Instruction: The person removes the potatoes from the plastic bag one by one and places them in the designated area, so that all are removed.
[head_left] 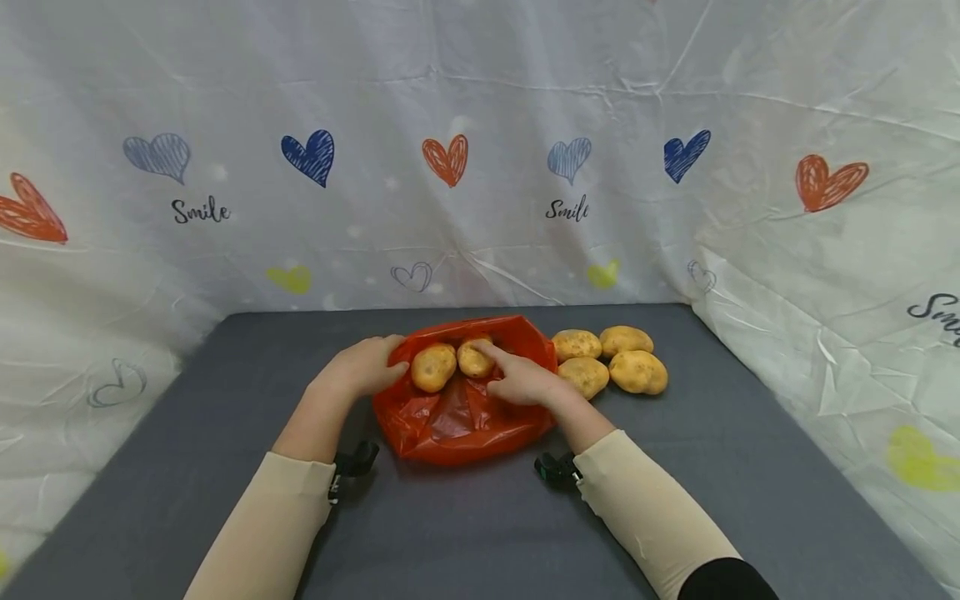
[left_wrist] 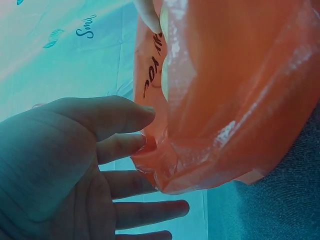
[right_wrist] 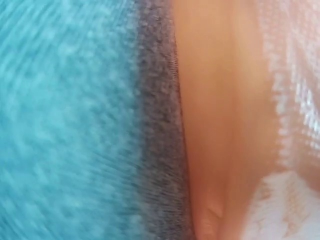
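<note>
An orange-red plastic bag (head_left: 453,442) lies with its mouth spread. Inside it two potatoes sit side by side, the left potato (head_left: 432,367) and the right potato (head_left: 472,360). My left hand (head_left: 362,367) pinches the bag's left rim, thumb inside; the other fingers spread loosely in the left wrist view. Reaching in over the right rim, my right hand (head_left: 521,377) has its extended index finger on top of the right potato, the thumb apart on the near side. In the right wrist view, blurred bag plastic (right_wrist: 210,100) fills the middle.
Just right of the bag, several potatoes (head_left: 637,372) lie grouped on the grey tabletop (head_left: 465,542). A white sheet (head_left: 510,75) printed with hearts hangs behind and along the sides. Dark wrist cameras sit under both forearms.
</note>
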